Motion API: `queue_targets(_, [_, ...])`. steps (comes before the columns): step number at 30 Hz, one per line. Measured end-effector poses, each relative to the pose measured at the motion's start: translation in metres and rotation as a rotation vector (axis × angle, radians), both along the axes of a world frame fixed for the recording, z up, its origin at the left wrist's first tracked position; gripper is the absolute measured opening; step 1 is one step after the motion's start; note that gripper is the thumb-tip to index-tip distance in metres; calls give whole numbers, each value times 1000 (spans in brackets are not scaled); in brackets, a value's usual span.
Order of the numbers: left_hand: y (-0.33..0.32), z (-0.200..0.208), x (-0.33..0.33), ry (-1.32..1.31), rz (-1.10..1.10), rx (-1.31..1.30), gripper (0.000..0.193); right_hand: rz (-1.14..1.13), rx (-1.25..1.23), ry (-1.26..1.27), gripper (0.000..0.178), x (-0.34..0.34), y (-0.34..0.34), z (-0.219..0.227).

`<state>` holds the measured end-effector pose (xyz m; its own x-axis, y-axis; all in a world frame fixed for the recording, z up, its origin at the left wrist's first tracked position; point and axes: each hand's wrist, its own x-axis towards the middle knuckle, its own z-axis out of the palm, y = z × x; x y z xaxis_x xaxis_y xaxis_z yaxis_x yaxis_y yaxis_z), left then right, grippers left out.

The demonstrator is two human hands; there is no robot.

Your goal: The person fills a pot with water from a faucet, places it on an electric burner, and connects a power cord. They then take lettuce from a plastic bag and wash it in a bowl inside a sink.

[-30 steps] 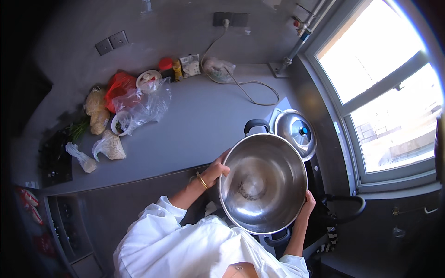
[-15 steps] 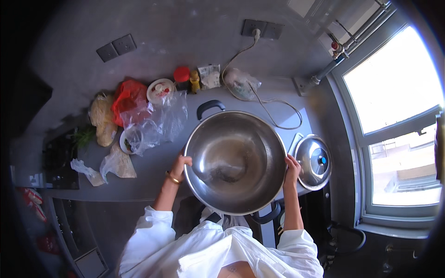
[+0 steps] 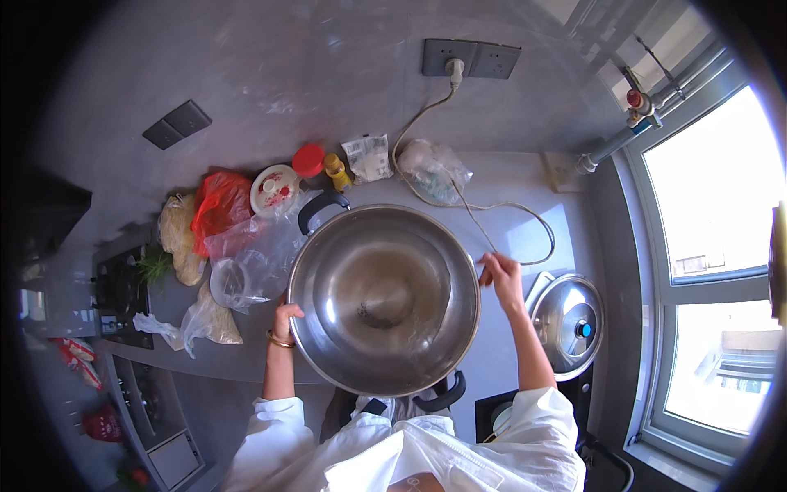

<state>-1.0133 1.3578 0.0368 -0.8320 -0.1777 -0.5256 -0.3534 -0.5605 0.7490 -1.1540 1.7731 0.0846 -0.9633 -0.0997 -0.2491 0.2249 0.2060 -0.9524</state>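
Note:
A wide stainless steel pot point(image 3: 385, 299) with two black loop handles tilts toward me at the counter's front, a little clear liquid or a wet sheen at its bottom. My left hand point(image 3: 285, 322) grips its left rim, thumb over the edge. Just off the right rim is my right hand point(image 3: 503, 280), its fingers bent and apart, apparently holding nothing. A thin cable point(image 3: 541, 225) runs behind that hand across the counter. The domed steel lid point(image 3: 567, 324) with a black knob lies to the right.
Left of the pot sit a clear plastic bag point(image 3: 258, 254), a red bag point(image 3: 223, 209), a lidded white bowl point(image 3: 275, 189) and bags of pale food point(image 3: 215, 316). Along the wall stand a red-capped jar point(image 3: 309, 161) and a yellow bottle point(image 3: 336, 170). A window point(image 3: 713, 205) is at right.
My right hand has come off the pot's right rim. The pot, still in my left hand, has shifted slightly left in view; the view itself has also moved.

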Motion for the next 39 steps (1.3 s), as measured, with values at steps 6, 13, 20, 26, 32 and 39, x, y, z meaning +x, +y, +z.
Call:
queue_targets(6, [10, 19, -11, -86, 43, -109, 8, -56, 776, 590, 24, -120, -3, -118])
queue_targets(13, [14, 31, -8, -100, 88, -205, 10, -186, -47, -9, 21, -141, -13, -105])
queue_targets(20, [15, 26, -7, -96, 101, -247, 10, -323, -55, 137, 21, -38, 49, -27])
queue_targets(26, [22, 36, -13, -177, 112, -161, 8, -52, 528, 523, 11, 54, 59, -98])
queue_targets(32, [-24, -18, 6, -213, 61, -189, 10, 237, 781, 308, 24, 91, 39, -157])
queue_targets(39, [-38, -20, 10, -151, 37, -3, 40, 261, 825, 472, 43, 49, -11, -148])
